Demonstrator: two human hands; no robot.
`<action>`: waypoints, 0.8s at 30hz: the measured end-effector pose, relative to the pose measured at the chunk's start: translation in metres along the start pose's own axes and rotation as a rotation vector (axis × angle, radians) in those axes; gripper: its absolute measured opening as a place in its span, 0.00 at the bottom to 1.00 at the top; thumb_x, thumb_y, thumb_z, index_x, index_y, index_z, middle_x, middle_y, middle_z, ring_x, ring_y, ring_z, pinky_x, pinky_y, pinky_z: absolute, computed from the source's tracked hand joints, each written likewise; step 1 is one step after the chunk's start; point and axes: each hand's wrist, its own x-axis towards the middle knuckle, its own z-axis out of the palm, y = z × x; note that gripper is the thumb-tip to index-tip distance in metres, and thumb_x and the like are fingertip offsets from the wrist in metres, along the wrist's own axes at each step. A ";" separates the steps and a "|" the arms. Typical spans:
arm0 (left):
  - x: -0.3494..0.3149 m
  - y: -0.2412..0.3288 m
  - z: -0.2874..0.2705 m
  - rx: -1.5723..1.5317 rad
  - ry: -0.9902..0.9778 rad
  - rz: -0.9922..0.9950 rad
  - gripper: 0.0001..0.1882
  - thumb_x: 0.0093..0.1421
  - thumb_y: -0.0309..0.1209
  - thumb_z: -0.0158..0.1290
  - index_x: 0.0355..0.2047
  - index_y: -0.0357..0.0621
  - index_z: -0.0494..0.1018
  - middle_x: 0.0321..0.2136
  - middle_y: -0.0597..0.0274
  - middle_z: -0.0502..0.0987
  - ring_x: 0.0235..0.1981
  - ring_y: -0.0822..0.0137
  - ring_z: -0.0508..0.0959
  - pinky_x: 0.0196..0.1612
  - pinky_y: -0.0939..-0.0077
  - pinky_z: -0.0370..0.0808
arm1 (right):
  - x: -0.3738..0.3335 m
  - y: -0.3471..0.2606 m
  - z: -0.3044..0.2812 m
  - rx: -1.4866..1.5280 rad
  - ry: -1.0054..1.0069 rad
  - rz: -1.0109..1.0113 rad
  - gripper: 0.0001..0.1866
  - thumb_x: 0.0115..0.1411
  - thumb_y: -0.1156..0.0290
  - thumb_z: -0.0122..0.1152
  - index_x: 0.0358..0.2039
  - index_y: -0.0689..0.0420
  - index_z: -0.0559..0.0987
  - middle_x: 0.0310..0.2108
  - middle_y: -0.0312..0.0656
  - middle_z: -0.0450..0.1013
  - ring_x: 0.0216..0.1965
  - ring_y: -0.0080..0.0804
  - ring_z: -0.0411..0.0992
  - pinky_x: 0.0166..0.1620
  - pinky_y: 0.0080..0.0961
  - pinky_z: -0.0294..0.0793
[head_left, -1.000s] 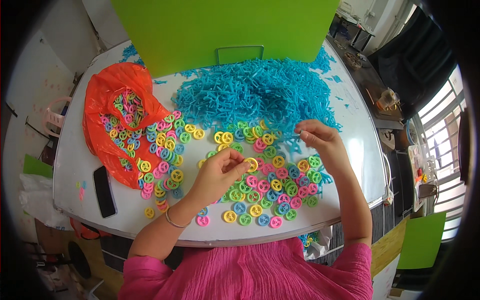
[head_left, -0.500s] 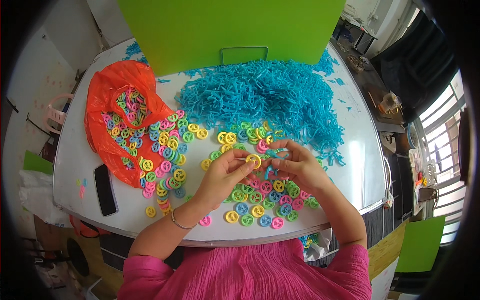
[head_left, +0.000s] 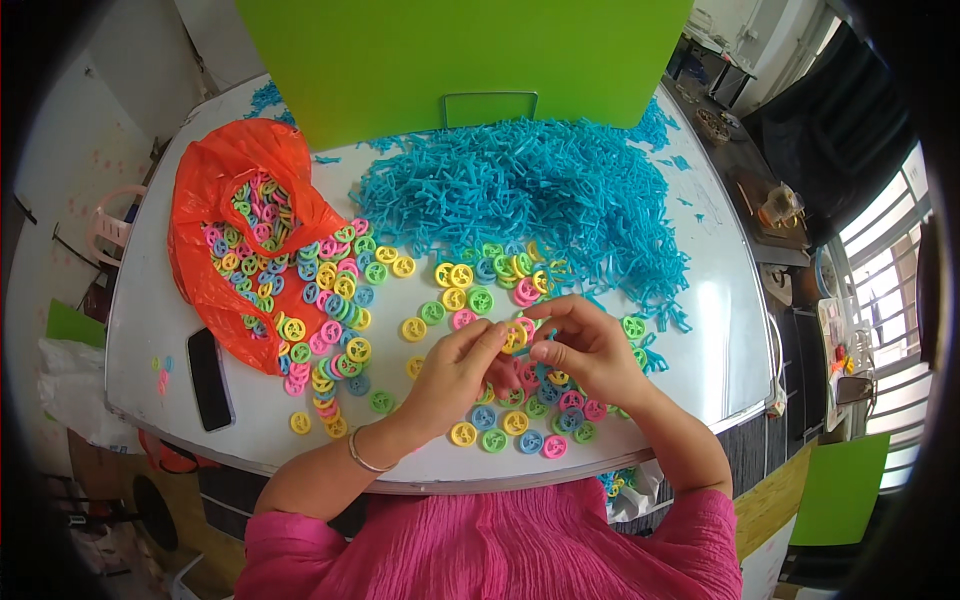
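My left hand [head_left: 458, 368] pinches a yellow plastic wheel [head_left: 514, 338] with a spoked middle between thumb and fingertips. Close against it on the right, my right hand [head_left: 590, 350] is closed with thumb and bent fingers around small blue plastic pieces [head_left: 552, 337], mostly hidden by the fingers. Both hands hover over the front middle of the table, among loose wheels. Below them lie several pink, green, blue and yellow wheels [head_left: 515, 422]. Beyond the hands spreads a big heap of thin blue plastic pieces [head_left: 520, 185].
A red plastic bag [head_left: 195, 250] at the left spills many coloured wheels onto the white table [head_left: 165, 385]. A black phone [head_left: 210, 380] lies near the left edge. Behind the blue heap stands a large green panel [head_left: 460, 60] with a wire handle.
My hands have drawn closer together, and the yellow wheel has turned and moved slightly down. My right fingers have come up to the wheel, covering more of the blue pieces.
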 end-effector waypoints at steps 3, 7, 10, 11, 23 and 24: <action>-0.003 -0.001 0.003 -0.027 0.021 0.018 0.16 0.70 0.42 0.39 0.38 0.43 0.70 0.20 0.65 0.76 0.19 0.78 0.75 0.20 0.88 0.62 | -0.001 -0.002 0.005 -0.143 0.012 -0.019 0.11 0.60 0.77 0.60 0.43 0.65 0.75 0.37 0.39 0.74 0.39 0.20 0.73 0.42 0.18 0.73; -0.006 0.000 0.008 -0.143 0.042 -0.017 0.15 0.69 0.40 0.41 0.37 0.42 0.70 0.20 0.66 0.73 0.20 0.78 0.74 0.21 0.85 0.66 | -0.004 0.012 0.012 -0.220 0.048 -0.103 0.10 0.61 0.77 0.60 0.42 0.65 0.74 0.36 0.38 0.75 0.38 0.19 0.72 0.42 0.18 0.73; -0.008 -0.006 0.011 -0.181 0.069 -0.022 0.14 0.69 0.39 0.42 0.36 0.41 0.69 0.20 0.66 0.71 0.21 0.78 0.74 0.23 0.84 0.70 | -0.005 0.019 0.018 -0.356 0.101 -0.215 0.08 0.61 0.77 0.60 0.40 0.65 0.75 0.36 0.37 0.75 0.37 0.17 0.72 0.41 0.16 0.72; -0.008 -0.009 0.011 -0.168 0.086 0.005 0.14 0.69 0.39 0.42 0.36 0.41 0.68 0.19 0.67 0.70 0.21 0.78 0.74 0.22 0.84 0.69 | -0.004 0.018 0.020 -0.278 0.120 -0.149 0.07 0.61 0.77 0.59 0.39 0.64 0.75 0.36 0.37 0.75 0.37 0.17 0.71 0.40 0.16 0.72; -0.002 -0.025 0.016 0.470 0.359 0.410 0.14 0.68 0.34 0.45 0.27 0.38 0.64 0.14 0.60 0.67 0.13 0.70 0.70 0.17 0.68 0.58 | -0.006 0.027 0.028 -0.369 0.250 -0.286 0.06 0.59 0.76 0.62 0.36 0.62 0.76 0.30 0.40 0.76 0.28 0.20 0.73 0.29 0.19 0.72; -0.002 -0.023 0.015 0.471 0.358 0.412 0.14 0.68 0.34 0.45 0.27 0.38 0.64 0.14 0.60 0.67 0.13 0.70 0.70 0.17 0.68 0.58 | -0.005 0.027 0.027 -0.488 0.264 -0.381 0.06 0.58 0.77 0.62 0.35 0.62 0.76 0.30 0.41 0.76 0.28 0.23 0.74 0.29 0.21 0.73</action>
